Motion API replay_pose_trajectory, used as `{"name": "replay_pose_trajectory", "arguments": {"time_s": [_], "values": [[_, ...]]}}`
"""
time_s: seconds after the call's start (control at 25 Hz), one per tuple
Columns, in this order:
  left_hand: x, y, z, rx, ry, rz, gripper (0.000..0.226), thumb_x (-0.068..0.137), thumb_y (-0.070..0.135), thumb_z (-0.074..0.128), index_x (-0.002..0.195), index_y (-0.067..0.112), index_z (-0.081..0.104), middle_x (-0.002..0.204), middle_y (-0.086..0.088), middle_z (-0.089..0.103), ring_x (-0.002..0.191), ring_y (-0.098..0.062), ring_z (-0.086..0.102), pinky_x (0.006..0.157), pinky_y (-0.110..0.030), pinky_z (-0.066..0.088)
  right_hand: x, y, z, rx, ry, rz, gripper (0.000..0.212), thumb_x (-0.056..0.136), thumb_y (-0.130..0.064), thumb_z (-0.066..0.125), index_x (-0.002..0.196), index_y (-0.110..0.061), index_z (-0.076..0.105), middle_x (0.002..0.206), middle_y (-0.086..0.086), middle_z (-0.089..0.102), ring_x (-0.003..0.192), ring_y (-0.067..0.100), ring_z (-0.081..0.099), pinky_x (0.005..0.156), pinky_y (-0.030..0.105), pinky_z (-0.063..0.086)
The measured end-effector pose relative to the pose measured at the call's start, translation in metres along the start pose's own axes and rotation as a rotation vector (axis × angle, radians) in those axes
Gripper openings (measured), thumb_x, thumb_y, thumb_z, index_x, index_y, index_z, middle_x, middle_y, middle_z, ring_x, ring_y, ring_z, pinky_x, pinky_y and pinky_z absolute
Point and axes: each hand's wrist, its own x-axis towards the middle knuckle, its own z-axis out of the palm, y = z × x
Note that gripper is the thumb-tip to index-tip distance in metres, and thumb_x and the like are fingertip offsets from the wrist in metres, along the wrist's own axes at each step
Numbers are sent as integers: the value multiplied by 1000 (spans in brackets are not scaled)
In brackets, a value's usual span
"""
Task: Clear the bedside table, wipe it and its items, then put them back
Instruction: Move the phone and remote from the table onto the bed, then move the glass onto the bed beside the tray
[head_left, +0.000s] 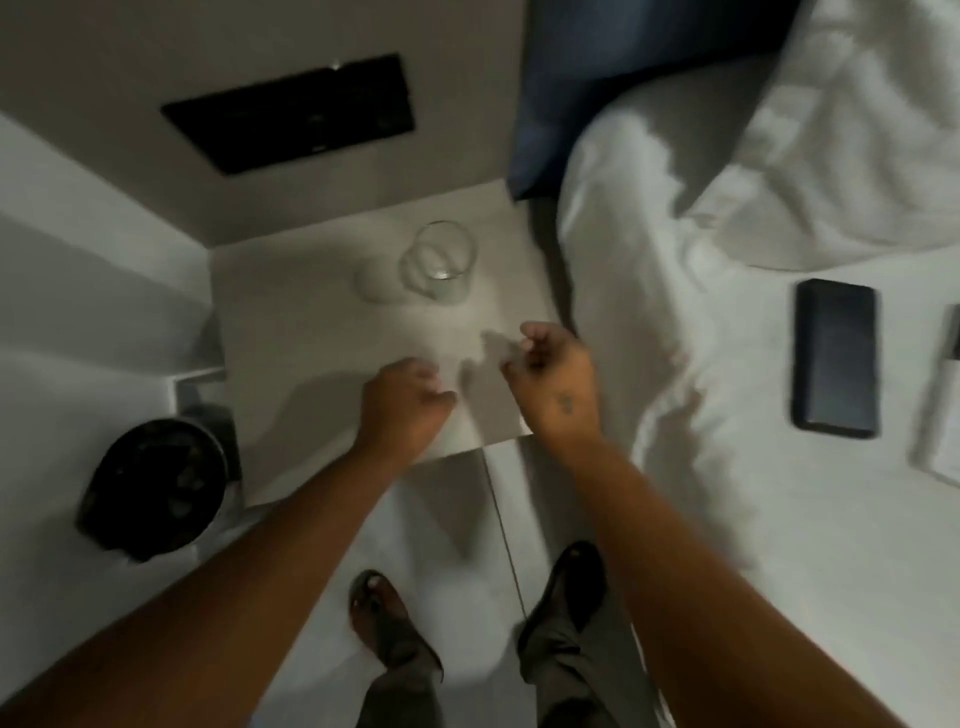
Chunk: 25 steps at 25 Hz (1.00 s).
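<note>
The left hand (402, 400) hangs over the near part of the white counter (291, 332) with its fingers curled loosely inward, its grip holding nothing. Just beside it, toward three o'clock, the right hand (553, 379) hovers over the counter's near right corner, fingers bent and spread a little, its grip likewise empty; the picture is blurred, so finer detail of the fingers cannot be told. Toward twelve o'clock from the hands, well apart from them, a clear drinking glass (439, 265) stands upright on the counter, and a small white round thing (375, 283) sits touching or just beside it at its nine o'clock side. Off the counter at three o'clock lies the bed (727, 493) with rumpled white sheets, a dark phone (836, 358) lying flat on it. At eight o'clock from the hands a black bin (156, 488) stands on the floor. On the wall at eleven o'clock is a black panel (291, 111).
</note>
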Motion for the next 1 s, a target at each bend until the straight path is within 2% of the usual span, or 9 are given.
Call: {"name": "replay_pose_trajectory", "arguments": {"time_s": [0.24,0.36,0.44,0.52,0.6,0.64,0.72,0.8,1.0], "values": [[107,-65,-8,35,-29,97,67,73,20,80,133,6,52,126,-14,66,111,-32,66,101,-37,51,86,13,87,-314,-143,43,69,82,-6,72,144,-10,40,141,13,49,126,28,53,103,29,45],[130,-44,-2,-56,15,243,69,82,11,72,144,6,42,136,-18,59,118,-33,62,102,-40,51,109,9,98,-242,-137,-34,78,79,-8,75,146,-17,36,143,7,46,124,23,54,106,34,50],[138,-27,-4,-117,-2,329,71,84,8,68,148,12,37,138,-14,58,118,-26,61,101,-36,51,118,7,102,-215,-137,-87,75,81,-11,76,145,-19,37,138,2,49,115,14,53,95,21,52],[140,-19,-8,-199,-61,365,66,80,9,69,142,13,46,124,-6,65,104,-19,63,98,-36,54,118,1,101,-206,-158,-137,68,84,-14,75,143,-18,40,123,-4,51,106,10,53,72,3,48],[137,-17,-16,-251,-95,340,59,75,10,75,131,13,56,115,-1,69,101,-18,67,97,-42,56,109,-8,93,-188,-192,-111,63,86,-15,74,141,-16,43,118,-4,54,111,17,58,67,-2,46],[132,-14,-21,-240,-116,331,58,75,12,79,130,12,59,119,-5,69,105,-21,69,97,-42,57,98,-11,85,-187,-208,-90,66,86,-16,75,143,-14,43,124,0,57,118,20,58,77,1,48],[110,-3,-30,-224,-163,314,58,74,16,84,128,14,62,124,-10,69,108,-24,71,96,-39,57,66,-19,61,-193,-198,-145,73,83,-23,79,145,-8,43,133,12,60,122,24,59,100,25,52],[77,15,-42,-227,-194,287,56,71,24,88,123,18,67,118,-6,73,103,-21,72,94,-36,57,28,-25,28,-140,-152,-197,70,81,-31,80,139,-5,50,121,14,67,107,26,67,95,42,56],[-61,110,-7,-298,-444,274,33,67,28,88,96,25,74,80,15,77,75,7,70,76,-15,57,-88,-9,-102,55,102,22,63,88,-40,73,142,-21,48,130,3,67,109,13,68,94,34,58]]}}
